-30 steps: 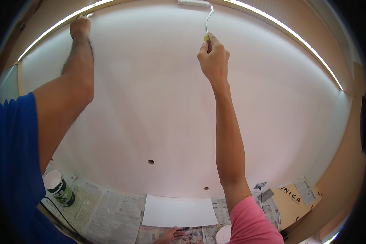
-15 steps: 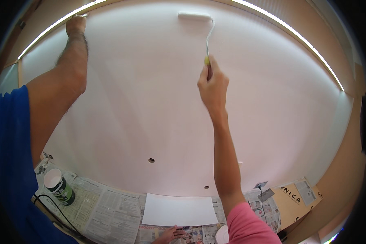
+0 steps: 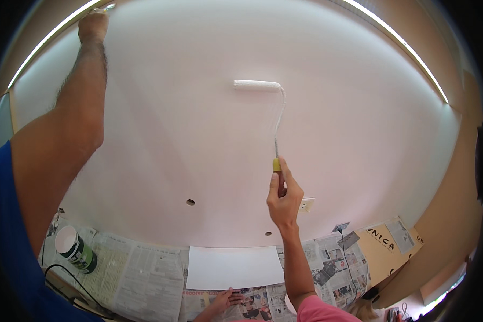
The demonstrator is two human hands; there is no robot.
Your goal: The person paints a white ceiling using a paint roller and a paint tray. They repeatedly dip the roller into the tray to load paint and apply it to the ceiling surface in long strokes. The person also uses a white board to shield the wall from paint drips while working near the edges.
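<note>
A paint roller with a white sleeve (image 3: 256,86) lies against the pale pink wall (image 3: 161,134). My right hand (image 3: 285,199) is wrapped round its handle, just below a yellow-green collar (image 3: 276,165). Low in the picture, my left hand (image 3: 222,302) has its fingers stretched out, with nothing visible in it. It is over newspaper, close to the near edge of a blank white sheet (image 3: 233,268). At upper left a co-worker's hand (image 3: 94,24) grips a small tool, probably a brush, along the wall's top edge; its kind is hard to make out.
Newspaper (image 3: 150,279) covers the surface below the wall. A paint can (image 3: 75,249) stands at left near a black cable (image 3: 72,271). Cardboard (image 3: 383,252) lies at right. The wall has a socket (image 3: 307,205) and two holes. The co-worker's blue sleeve (image 3: 5,214) fills the left side.
My right hand has drawn the roller down the wall, and the socket beside it now shows. My left hand is still near the sheet. The view has shifted slightly.
</note>
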